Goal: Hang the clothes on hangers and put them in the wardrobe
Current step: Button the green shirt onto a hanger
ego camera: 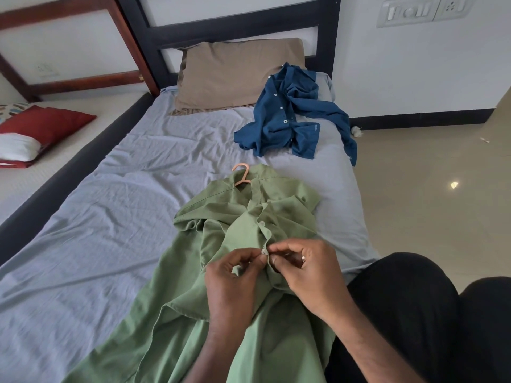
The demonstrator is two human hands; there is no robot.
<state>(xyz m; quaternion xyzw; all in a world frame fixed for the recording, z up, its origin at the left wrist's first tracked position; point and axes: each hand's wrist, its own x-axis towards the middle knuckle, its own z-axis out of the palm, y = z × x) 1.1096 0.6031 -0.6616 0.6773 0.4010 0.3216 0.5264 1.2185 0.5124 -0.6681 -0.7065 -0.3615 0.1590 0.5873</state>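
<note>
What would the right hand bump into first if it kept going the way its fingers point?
The right hand points left, toward the left hand. It would probably meet the green shirt's button strip it pinches, then the left hand's fingers just beyond.

No readable text, labels, brands, numbers or signs anywhere in view.

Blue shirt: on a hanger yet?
No, the blue shirt lies crumpled on the bed sheet with no hanger in it; the only hanger sits in the green shirt.
</note>
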